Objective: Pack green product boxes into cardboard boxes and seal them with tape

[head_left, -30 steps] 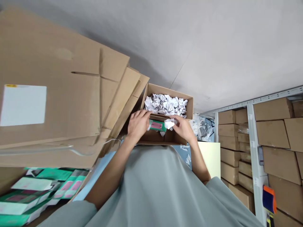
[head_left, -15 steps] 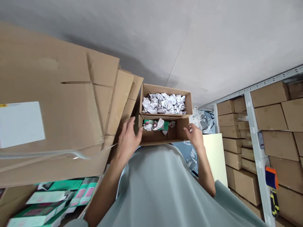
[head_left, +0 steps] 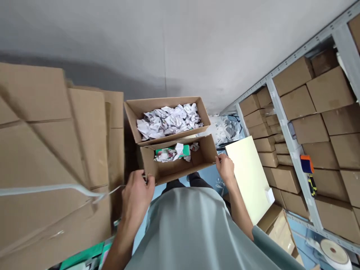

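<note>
Grey wall [head_left: 197, 48] backs the whole scene. Nearest, the left hand [head_left: 137, 193] grips the near left corner of the near box [head_left: 207, 148], fingers curled and thumb closing on them; the right hand [head_left: 225, 168] pinches the near right corner. Both holds look best firm and matched, taking wall as well as rim, since thin cardboard would probably bend. In the near box, the green pack [head_left: 186, 150] lies along the far side, partly under crumpled paper [head_left: 177, 150]. It seems loose, so a level, steady hold would suit; whether anything supports the box's underside, I cannot tell. A white strap [head_left: 64, 188] reaches the left hand and is best kept out of the grip. Just beyond, the far box [head_left: 203, 111] contains more crumpled paper; a careless tilt could knock its rim. Farther right, cartons [head_left: 311, 135] fill a metal shelf [head_left: 274, 90].
</note>
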### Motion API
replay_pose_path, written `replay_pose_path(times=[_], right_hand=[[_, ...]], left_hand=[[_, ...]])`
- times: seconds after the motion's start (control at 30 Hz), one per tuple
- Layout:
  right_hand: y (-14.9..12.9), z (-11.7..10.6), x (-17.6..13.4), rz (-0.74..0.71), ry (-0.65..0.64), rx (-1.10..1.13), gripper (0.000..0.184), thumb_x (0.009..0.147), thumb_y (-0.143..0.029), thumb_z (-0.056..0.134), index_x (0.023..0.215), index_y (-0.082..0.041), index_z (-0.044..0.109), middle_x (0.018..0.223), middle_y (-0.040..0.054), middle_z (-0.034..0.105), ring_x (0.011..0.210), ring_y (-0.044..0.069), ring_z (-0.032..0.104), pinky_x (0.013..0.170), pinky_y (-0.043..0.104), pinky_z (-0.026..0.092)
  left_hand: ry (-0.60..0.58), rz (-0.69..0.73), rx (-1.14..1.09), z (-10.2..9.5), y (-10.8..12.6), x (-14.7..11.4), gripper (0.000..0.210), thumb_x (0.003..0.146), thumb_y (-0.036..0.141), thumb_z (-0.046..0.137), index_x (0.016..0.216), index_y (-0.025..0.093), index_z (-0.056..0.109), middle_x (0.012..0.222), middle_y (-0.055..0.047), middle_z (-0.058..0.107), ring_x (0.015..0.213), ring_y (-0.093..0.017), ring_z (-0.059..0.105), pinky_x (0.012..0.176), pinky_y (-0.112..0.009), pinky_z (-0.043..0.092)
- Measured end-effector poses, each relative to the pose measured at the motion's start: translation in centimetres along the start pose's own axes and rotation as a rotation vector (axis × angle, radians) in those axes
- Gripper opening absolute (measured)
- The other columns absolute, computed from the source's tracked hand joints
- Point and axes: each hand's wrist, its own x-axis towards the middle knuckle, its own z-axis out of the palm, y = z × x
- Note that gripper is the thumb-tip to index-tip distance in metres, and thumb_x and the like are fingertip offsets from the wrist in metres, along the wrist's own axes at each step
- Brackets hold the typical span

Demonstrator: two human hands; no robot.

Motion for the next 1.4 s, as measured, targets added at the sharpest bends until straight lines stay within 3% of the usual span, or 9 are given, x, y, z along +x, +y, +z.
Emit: replay_pose_path(times=[0.17, 0.3, 0.43, 0.6, 0.77, 0.9, 1.07, 1.23, 1.4], right_hand=[[5.7, -1.1, -2.8, 0.063, 0.048, 0.104, 0.030, 0.113, -0.034, 0.057, 0.090, -0.025, 0.073, 0.095, 0.0087, 0.081, 0.081, 0.025, 0.076, 0.067, 0.031, 0.043], [13.1, -1.1, -6.1, 0.171, 0.099, 0.200, 0.031, 0.113, -0.036, 0.055, 0.088, -0.026, 0.072, 0.090, 0.0074, 0.079, 0.078, 0.026, 0.074, 0.068, 0.032, 0.043], [22.5, 0.4, -10.8, 0.321, 0.182, 0.306, 0.034, 0.114, -0.039, 0.053, 0.087, -0.025, 0.069, 0.086, 0.0073, 0.076, 0.075, 0.025, 0.071, 0.068, 0.033, 0.040], [33.7, 3.5, -16.8, 0.497, 0.336, 0.444, 0.039, 0.115, -0.041, 0.049, 0.080, -0.026, 0.060, 0.082, 0.0063, 0.071, 0.070, 0.023, 0.064, 0.068, 0.033, 0.040], [41.4, 6.0, -21.3, 0.684, 0.525, 0.559, 0.041, 0.114, -0.048, 0.046, 0.080, -0.026, 0.054, 0.076, 0.0027, 0.064, 0.064, 0.020, 0.055, 0.066, 0.032, 0.038], [44.2, 7.7, -23.7, 0.833, 0.619, 0.595, 0.040, 0.114, -0.049, 0.047, 0.082, -0.026, 0.055, 0.074, 0.0011, 0.060, 0.065, 0.019, 0.053, 0.066, 0.031, 0.040], [44.8, 9.5, -24.2, 0.970, 0.671, 0.618, 0.036, 0.113, -0.044, 0.050, 0.082, -0.025, 0.056, 0.077, 0.0011, 0.061, 0.067, 0.019, 0.054, 0.068, 0.031, 0.043], [44.4, 10.6, -22.1, 1.041, 0.699, 0.624, 0.034, 0.112, -0.044, 0.051, 0.084, -0.025, 0.057, 0.080, 0.0025, 0.063, 0.069, 0.019, 0.057, 0.068, 0.031, 0.043], [44.1, 10.3, -19.6, 1.111, 0.720, 0.631, 0.036, 0.111, -0.047, 0.047, 0.083, -0.026, 0.055, 0.080, 0.0041, 0.065, 0.069, 0.021, 0.058, 0.069, 0.032, 0.046]], left_hand=[[-0.046, 0.131, -0.001, 1.0, 3.3, -1.1, 0.018, 0.103, 0.039, 0.047, 0.106, 0.026, 0.059, 0.104, -0.012, 0.073, 0.089, -0.032, 0.072, 0.074, -0.042, 0.051], [-0.096, 0.244, -0.008, 3.6, 8.5, -2.5, 0.017, 0.102, 0.040, 0.047, 0.102, 0.027, 0.058, 0.102, -0.010, 0.073, 0.085, -0.030, 0.070, 0.079, -0.041, 0.053], [-0.151, 0.385, -0.012, 7.7, 16.4, -4.4, 0.019, 0.102, 0.042, 0.048, 0.105, 0.026, 0.059, 0.107, -0.009, 0.074, 0.081, -0.027, 0.068, 0.077, -0.039, 0.052], [-0.260, 0.632, 0.020, 14.6, 28.0, -7.9, 0.021, 0.104, 0.040, 0.047, 0.107, 0.025, 0.061, 0.104, -0.009, 0.072, 0.082, -0.026, 0.067, 0.079, -0.038, 0.051], [-0.405, 0.843, 0.118, 21.6, 37.8, -11.0, 0.028, 0.104, 0.040, 0.045, 0.111, 0.021, 0.065, 0.105, -0.012, 0.072, 0.089, -0.029, 0.068, 0.078, -0.038, 0.049], [-0.506, 0.989, 0.151, 26.3, 43.1, -12.3, 0.028, 0.103, 0.036, 0.045, 0.114, 0.020, 0.065, 0.105, -0.012, 0.071, 0.091, -0.030, 0.067, 0.080, -0.039, 0.050], [-0.558, 1.118, 0.179, 30.6, 47.7, -11.9, 0.026, 0.105, 0.034, 0.045, 0.115, 0.021, 0.065, 0.107, -0.012, 0.070, 0.098, -0.030, 0.069, 0.084, -0.038, 0.052], [-0.578, 1.189, 0.161, 33.5, 50.3, -9.9, 0.026, 0.105, 0.033, 0.046, 0.118, 0.021, 0.065, 0.115, -0.014, 0.070, 0.102, -0.032, 0.070, 0.086, -0.040, 0.054], [-0.635, 1.215, 0.129, 35.2, 51.4, -8.0, 0.029, 0.105, 0.031, 0.043, 0.120, 0.019, 0.066, 0.118, -0.017, 0.071, 0.102, -0.033, 0.072, 0.088, -0.042, 0.057]])
